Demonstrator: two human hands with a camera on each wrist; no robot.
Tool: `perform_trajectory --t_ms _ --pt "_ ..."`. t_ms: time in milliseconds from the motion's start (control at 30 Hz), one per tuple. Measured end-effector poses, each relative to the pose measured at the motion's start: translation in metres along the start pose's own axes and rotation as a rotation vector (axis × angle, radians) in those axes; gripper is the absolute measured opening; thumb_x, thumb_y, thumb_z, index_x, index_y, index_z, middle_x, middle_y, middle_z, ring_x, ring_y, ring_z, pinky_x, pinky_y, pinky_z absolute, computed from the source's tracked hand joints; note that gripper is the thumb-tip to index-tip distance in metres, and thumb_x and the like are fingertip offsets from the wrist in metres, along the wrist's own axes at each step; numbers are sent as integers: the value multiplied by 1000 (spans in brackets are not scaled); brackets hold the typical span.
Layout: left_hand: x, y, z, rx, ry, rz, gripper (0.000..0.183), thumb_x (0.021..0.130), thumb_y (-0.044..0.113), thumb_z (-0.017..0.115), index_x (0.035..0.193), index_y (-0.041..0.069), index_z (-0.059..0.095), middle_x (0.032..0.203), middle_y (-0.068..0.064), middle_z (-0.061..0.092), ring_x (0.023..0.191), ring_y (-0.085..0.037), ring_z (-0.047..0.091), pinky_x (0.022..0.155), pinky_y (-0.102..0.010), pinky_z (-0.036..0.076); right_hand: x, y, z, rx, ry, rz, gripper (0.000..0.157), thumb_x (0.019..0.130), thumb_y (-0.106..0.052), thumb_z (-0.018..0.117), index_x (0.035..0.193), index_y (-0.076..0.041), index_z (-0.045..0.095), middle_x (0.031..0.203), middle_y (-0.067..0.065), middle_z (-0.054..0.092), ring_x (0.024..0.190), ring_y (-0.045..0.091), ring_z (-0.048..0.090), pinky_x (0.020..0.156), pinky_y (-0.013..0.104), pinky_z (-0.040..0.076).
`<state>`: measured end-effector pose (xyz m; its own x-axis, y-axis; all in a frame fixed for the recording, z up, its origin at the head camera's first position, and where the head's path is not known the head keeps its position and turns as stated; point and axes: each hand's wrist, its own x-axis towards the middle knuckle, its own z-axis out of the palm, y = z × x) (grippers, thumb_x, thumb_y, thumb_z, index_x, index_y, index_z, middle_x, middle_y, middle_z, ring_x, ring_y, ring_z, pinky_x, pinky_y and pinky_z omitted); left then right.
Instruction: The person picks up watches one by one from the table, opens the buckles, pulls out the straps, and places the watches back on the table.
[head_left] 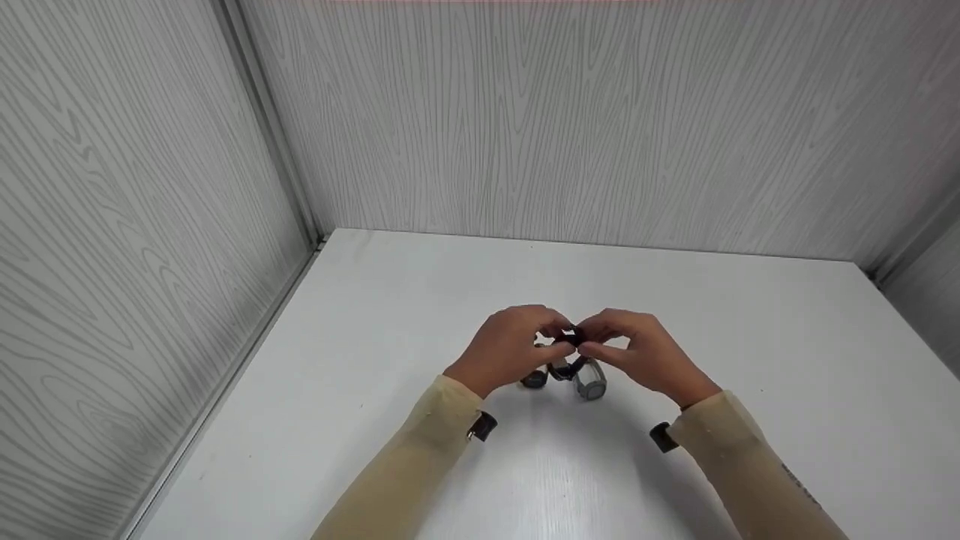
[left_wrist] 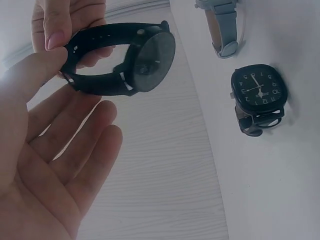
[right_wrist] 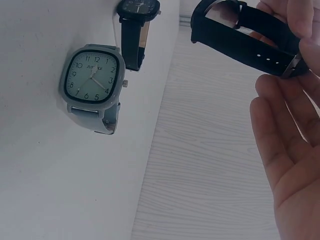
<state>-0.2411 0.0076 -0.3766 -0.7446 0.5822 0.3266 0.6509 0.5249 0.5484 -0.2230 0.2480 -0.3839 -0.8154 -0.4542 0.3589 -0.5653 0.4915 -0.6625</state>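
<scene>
A black wristwatch [left_wrist: 154, 62] with a round dial hangs over the table, its strap [right_wrist: 235, 49] bent round into a loop. Thumb and fingers of my left hand [head_left: 517, 343] pinch the strap at the end across from the dial. From the other side my right hand [head_left: 637, 349] pinches the same end, close to the metal buckle [right_wrist: 294, 65]. The other fingers of the left hand are loosely extended below the strap. In the left wrist view, the watch dial faces right, away from both hands.
Below the hands, a square-faced black watch [left_wrist: 260, 89] and a grey watch [right_wrist: 92, 76] with a pale dial rest side by side on the white table [head_left: 420, 277]. Wood-grain panels [head_left: 480, 120] rise behind the table and at its sides.
</scene>
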Motion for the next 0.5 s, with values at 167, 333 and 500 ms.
perform_trajectory --t_ms 167,333,500 --pt "0 -2 1 -40 -32 -10 18 97 31 75 110 19 78 103 12 73 98 -8 68 86 -26 54 -1 3 1 -1 0 6 20 94 -23 78 114 -22 75 107 -10 74 95 11 72 87 33 58" --pt "-2 -6 5 -160 27 -11 15 96 28 76 106 18 78 100 12 73 94 -3 68 81 -20 55 -2 5 2 28 -1 6 19 95 -21 78 113 -19 73 108 -7 73 95 13 71 87 32 58" --pt "-2 -7 7 -217 79 11 15 96 28 76 106 17 78 99 12 73 91 1 66 78 -18 56 -1 4 1 66 -7 10 17 96 -19 77 112 -21 72 110 -8 72 98 14 71 88 31 58"
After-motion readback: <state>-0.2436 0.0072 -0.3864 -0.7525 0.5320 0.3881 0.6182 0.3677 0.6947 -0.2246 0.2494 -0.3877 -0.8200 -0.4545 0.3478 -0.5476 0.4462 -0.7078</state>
